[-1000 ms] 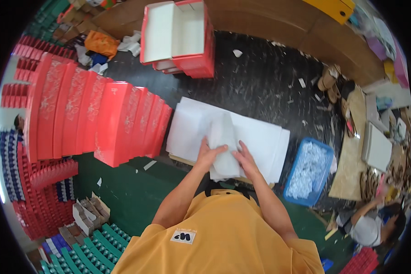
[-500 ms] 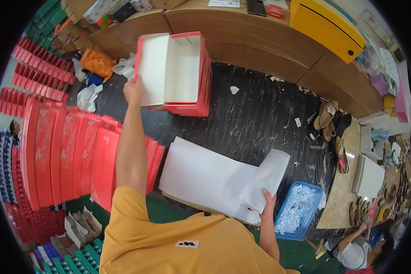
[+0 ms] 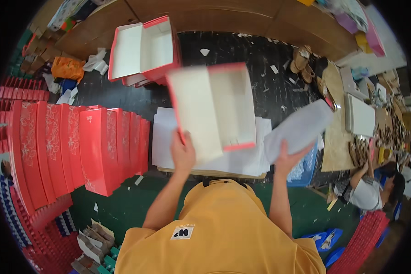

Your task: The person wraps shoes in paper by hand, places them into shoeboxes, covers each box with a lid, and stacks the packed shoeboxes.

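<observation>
My left hand [image 3: 182, 153] grips the lid edge of an open red shoebox [image 3: 239, 107], white inside, with its lid [image 3: 198, 114] folded back to the left. The box is held above a stack of white paper sheets [image 3: 163, 139] and hides much of it. To the right, my right hand [image 3: 285, 160] has its fingers closed round a curled white paper sheet [image 3: 301, 128], raised off the stack. Some of that hand's fingers are hidden behind the paper.
More open shoeboxes [image 3: 160, 48] are stacked at the far left of the dark table [image 3: 194, 45]. A row of closed red shoeboxes [image 3: 93, 146] stands at left. A blue basket [image 3: 310, 164] of crumpled paper, sandals [image 3: 301, 61] and another person [image 3: 367, 192] are at right.
My left hand has brought one open box from the far stack nearer, over the paper. My right hand has lifted the sheet away to the right. The view has shifted.
</observation>
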A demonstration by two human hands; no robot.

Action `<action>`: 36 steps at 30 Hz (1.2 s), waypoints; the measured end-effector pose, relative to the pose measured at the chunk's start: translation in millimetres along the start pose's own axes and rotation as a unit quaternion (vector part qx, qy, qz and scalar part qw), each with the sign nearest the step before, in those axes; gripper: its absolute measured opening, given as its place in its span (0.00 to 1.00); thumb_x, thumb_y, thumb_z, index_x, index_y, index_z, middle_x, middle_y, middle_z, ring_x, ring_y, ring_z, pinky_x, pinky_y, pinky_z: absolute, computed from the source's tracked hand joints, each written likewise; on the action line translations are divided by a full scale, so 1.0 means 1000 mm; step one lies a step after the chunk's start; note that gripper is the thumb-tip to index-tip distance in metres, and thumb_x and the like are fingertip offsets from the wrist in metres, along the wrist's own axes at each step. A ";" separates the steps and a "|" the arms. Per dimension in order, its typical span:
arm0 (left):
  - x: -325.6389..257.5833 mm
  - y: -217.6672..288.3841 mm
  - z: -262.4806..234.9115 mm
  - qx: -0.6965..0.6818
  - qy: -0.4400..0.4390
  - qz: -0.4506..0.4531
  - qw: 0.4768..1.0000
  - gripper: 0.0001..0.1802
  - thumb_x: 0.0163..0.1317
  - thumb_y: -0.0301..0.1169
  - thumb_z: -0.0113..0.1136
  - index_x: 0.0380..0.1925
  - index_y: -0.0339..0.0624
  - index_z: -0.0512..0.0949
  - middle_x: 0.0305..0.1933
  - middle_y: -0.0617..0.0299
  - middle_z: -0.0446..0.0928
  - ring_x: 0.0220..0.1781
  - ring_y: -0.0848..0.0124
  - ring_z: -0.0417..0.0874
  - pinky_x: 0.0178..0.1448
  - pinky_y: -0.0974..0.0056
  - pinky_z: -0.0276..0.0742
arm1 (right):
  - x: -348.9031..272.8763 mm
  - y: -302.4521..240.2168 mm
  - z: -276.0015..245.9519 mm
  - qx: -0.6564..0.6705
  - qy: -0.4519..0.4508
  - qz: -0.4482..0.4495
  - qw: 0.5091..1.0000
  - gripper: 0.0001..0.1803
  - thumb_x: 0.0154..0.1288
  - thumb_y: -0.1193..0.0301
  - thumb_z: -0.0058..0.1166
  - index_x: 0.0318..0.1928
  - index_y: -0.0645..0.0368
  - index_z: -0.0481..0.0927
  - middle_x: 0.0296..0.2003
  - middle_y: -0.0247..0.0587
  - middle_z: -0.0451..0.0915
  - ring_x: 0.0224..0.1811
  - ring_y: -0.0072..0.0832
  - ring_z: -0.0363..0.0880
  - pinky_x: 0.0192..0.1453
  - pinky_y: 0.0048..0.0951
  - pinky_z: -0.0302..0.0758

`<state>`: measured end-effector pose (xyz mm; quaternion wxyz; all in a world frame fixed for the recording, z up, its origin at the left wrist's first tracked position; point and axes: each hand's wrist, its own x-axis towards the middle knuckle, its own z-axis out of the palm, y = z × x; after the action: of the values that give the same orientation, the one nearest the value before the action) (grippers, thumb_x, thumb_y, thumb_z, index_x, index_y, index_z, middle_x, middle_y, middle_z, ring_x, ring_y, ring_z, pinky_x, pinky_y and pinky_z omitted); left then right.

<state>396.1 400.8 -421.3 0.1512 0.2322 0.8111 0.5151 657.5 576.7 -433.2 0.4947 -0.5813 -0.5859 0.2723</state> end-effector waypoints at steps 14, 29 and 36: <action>-0.061 -0.063 0.023 0.090 -0.141 -0.120 0.979 0.28 0.69 0.35 0.60 0.63 0.29 0.69 0.51 0.34 0.81 0.53 0.40 0.84 0.56 0.47 0.78 | -0.071 0.036 0.049 -0.165 -0.506 -0.099 0.841 0.51 0.59 0.57 0.68 0.79 0.48 0.56 0.75 0.64 0.57 0.73 0.61 0.63 0.71 0.52 0.70; -0.014 -0.044 0.150 0.434 -0.281 0.245 0.820 0.46 0.67 0.56 0.54 0.77 0.41 0.57 0.81 0.40 0.54 0.84 0.48 0.52 0.83 0.33 0.34 | 0.020 0.247 -0.142 -0.318 -0.247 0.026 0.915 0.11 0.64 0.72 0.61 0.45 0.61 0.87 0.35 0.59 0.85 0.38 0.55 0.85 0.47 0.49 0.80; -0.029 -0.024 0.092 0.315 -0.024 0.189 0.930 0.47 0.59 0.41 0.70 0.75 0.37 0.59 0.80 0.42 0.55 0.83 0.45 0.51 0.83 0.35 0.41 | 0.062 0.276 -0.180 -0.311 -0.096 -0.011 0.945 0.15 0.67 0.66 0.62 0.41 0.68 0.86 0.30 0.52 0.87 0.28 0.45 0.84 0.36 0.40 0.78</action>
<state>460.0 447.2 -481.8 -0.0104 0.4293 0.8689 0.2461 942.9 638.0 -598.9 0.2334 -0.6710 -0.6925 0.1253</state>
